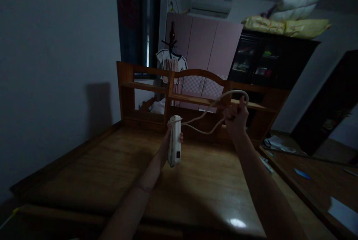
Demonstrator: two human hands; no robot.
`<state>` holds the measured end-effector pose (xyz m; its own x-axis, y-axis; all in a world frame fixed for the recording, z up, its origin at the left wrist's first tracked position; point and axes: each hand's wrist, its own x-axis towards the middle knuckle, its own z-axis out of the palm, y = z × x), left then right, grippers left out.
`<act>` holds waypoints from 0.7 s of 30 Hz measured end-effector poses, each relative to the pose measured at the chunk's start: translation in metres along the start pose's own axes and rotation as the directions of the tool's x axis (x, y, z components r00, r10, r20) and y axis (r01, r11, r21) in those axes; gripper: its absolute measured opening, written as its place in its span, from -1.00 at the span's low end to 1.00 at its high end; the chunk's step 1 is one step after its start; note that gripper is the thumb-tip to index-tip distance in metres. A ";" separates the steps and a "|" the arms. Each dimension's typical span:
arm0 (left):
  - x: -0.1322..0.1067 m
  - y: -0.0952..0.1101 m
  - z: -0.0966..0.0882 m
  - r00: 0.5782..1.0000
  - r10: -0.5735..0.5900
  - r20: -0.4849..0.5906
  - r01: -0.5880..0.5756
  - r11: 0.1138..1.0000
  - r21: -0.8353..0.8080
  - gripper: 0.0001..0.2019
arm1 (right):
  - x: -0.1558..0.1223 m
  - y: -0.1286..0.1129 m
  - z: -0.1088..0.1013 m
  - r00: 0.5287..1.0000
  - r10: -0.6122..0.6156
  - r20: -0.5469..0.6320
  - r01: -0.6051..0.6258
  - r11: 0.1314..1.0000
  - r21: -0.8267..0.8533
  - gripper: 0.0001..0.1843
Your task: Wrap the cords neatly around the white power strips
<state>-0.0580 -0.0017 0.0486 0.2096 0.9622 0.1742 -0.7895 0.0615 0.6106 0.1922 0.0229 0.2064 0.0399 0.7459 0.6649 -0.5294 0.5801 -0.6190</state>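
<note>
A white power strip (pixel 175 141) is held up above the wooden desk top, its long side roughly upright and a dark red switch near its lower end. My left hand (pixel 167 139) is closed around it from behind, with fingertips showing at its right edge. White cord (pixel 205 115) is wrapped over the strip's upper part and runs in a loose loop to the right. My right hand (pixel 237 115), raised higher, grips the cord in a closed fist, and a bend of the cord arches above it. The plug end cannot be made out.
Beneath my hands spreads a wooden surface (pixel 112 161) with a shelved wooden headboard (pixel 195 98) behind it. A wall stands at left. To the right are a brown tabletop (pixel 316 187), a blue card (pixel 302 174) and white paper (pixel 344 212). The room is dim.
</note>
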 end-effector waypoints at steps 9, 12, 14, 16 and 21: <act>0.009 -0.022 -0.005 0.963 -0.183 -0.200 0.245 0.903 0.352 -0.38 | -0.047 0.061 -0.139 0.851 0.221 -0.476 -0.500 0.618 -0.607 -0.51; 0.015 -0.028 -0.010 0.954 -0.212 -0.213 0.281 0.877 0.389 -0.38 | -0.067 0.066 -0.141 0.841 0.160 -0.516 -0.524 0.476 -0.706 -0.59; 0.017 -0.033 -0.012 0.955 -0.203 -0.217 0.277 0.875 0.398 -0.38 | -0.078 0.067 -0.133 0.882 0.066 -0.467 -0.456 0.372 -0.808 -0.43; 0.017 -0.036 -0.013 0.954 -0.195 -0.229 0.277 0.869 0.411 -0.37 | -0.088 0.069 -0.120 0.969 -0.077 -0.235 -0.220 0.160 -0.962 -0.33; 0.014 -0.043 -0.009 0.952 -0.194 -0.236 0.284 0.847 0.449 -0.38 | -0.115 0.085 -0.087 0.886 -0.040 0.463 0.439 -0.255 -0.862 -0.28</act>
<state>-0.0263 0.0114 0.0177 0.2163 0.9669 -0.1352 -0.3501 0.2061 0.9138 0.2166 0.0146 0.0408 -0.3353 0.4858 0.8072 0.8827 0.4614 0.0890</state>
